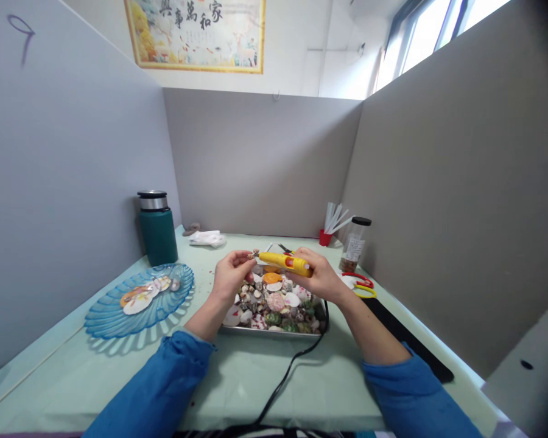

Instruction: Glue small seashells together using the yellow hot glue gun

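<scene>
My right hand (318, 275) is wrapped round a yellow hot glue gun (290, 263), whose nozzle points left. A black cord runs down from it toward the table's front edge. Between the fingertips of my left hand (232, 274) is a small shell (254, 254), right at the nozzle; whether the two touch I cannot tell. Both hands are above a metal tray (274, 333) heaped with shells, among them an orange scallop shell (273, 278) and several green snail shells. To the left, a blue fluted glass plate (114, 328) carries several shells set together.
A green flask (158, 234) stands behind the plate, near white tissue (207, 238). At the back right are a red cup of glue sticks (326, 238), a black-lidded jar (355, 244), scissors (363, 281) and a black strip (406, 337). Grey partitions enclose the table.
</scene>
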